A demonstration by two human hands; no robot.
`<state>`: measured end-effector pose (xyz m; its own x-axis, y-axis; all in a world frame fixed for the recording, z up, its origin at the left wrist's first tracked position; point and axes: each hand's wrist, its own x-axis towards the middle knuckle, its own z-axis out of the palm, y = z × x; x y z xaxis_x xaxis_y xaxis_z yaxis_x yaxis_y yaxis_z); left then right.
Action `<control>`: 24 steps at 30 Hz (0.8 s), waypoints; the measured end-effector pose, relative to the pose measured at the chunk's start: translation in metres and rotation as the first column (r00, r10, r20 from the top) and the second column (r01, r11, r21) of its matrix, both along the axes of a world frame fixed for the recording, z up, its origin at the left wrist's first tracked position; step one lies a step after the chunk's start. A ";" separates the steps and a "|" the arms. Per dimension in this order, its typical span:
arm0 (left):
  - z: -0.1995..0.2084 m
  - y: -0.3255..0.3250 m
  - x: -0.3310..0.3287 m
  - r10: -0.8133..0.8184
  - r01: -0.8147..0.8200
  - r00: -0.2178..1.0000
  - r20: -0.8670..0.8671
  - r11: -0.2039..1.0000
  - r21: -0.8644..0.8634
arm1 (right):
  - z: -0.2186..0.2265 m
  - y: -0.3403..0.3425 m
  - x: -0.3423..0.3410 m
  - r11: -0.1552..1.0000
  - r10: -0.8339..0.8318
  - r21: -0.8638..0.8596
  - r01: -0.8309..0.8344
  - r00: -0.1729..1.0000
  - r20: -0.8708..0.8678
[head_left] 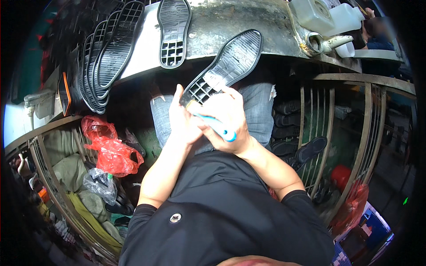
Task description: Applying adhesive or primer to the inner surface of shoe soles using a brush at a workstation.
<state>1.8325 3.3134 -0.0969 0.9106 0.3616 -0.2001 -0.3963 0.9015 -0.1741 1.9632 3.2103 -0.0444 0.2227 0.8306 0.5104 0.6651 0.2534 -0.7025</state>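
A black shoe sole (237, 53) slants in front of me, its toe end up and to the right over the bench edge. It has a grid of square hollows at the heel end. My left hand (183, 122) holds that heel end, thumb raised along its left side; the other fingers are mostly hidden. In my right hand (228, 117) is a brush with a light blue handle (216, 126), a hole near the handle's end. Its yellowish head (191, 106) is at the sole's heel, partly covered by my fingers.
On the worn metal bench (222, 26) lies another black sole (174, 31). Several overlapping soles (113, 53) are at its left. A metal pot with a spout (317, 43) and cloudy plastic jugs (310, 13) stand at the right. Red plastic bags (113, 150) hang over the left rack.
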 end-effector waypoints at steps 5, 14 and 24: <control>0.005 0.000 0.011 0.066 -0.030 0.982 -0.176 0.979 0.204 | 0.035 0.003 0.052 0.980 0.152 -0.109 -0.166 0.981 -0.120; 0.040 0.005 0.009 0.184 0.075 0.911 -0.369 0.806 0.587 | 0.034 0.028 0.165 0.912 -0.155 -0.387 0.135 0.988 -0.020; 0.061 0.016 0.012 0.161 0.196 0.886 -0.436 0.721 0.665 | 0.027 0.060 0.197 0.954 -0.282 0.001 0.300 0.896 0.342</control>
<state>1.8450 3.3297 -0.0358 0.7930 0.5421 -0.2779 -0.2476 0.7036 0.6661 2.1599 3.2700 -0.0169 0.2818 0.7815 0.5566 0.9016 -0.0172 -0.4322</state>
